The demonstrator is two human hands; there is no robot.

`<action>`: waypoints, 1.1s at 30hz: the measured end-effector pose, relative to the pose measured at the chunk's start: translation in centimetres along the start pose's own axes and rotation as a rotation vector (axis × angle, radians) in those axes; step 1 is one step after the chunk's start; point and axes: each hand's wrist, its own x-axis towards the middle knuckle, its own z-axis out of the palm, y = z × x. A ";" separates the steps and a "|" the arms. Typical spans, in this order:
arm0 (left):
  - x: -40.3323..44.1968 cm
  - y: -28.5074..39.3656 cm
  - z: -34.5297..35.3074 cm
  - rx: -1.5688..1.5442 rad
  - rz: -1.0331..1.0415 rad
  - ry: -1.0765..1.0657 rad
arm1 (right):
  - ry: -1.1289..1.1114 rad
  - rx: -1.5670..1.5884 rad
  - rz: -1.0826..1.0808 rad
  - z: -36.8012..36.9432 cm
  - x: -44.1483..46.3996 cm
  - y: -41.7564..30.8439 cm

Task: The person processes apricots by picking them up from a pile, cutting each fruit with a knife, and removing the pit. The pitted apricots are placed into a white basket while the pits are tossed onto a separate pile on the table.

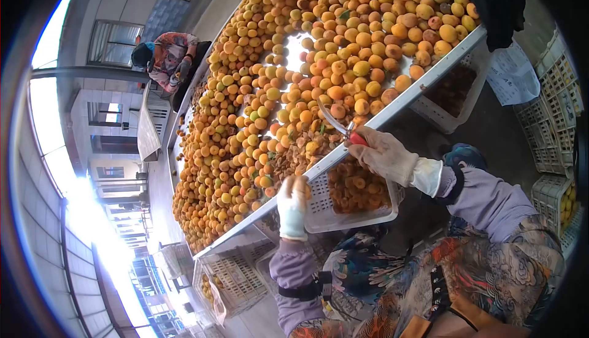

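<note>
My right hand, in a stained white glove, is closed around the red handle of a curved knife. Its blade points over the heap of apricots on the table. My left hand, also gloved, is at the table's metal edge with its fingers curled; what they hold, if anything, I cannot make out. Close by lies a patch of brownish scraps among the fruit. Below the edge, between my hands, a white plastic crate contains cut, orange-brown fruit pieces.
Another crate with dark contents stands under the table at the right. Stacked crates line the far right, and a lattice crate is at lower left. Another person works across the table. Something black hangs over the table's corner.
</note>
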 end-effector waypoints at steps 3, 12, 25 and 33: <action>-1.4 0.0 0.0 0.261 0.079 -0.092 | -0.043 -0.056 0.039 -0.1 -1.1 -1.0; 12.0 -5.5 -4.0 0.116 0.148 0.374 | -0.167 0.259 0.233 0.3 -2.0 -1.0; 24.5 -8.2 -4.2 1.073 -0.216 0.299 | -0.241 0.199 0.550 -0.2 0.2 -3.4; 24.0 -6.5 -3.7 0.999 -0.247 0.280 | -0.240 0.281 0.612 0.0 0.0 -3.4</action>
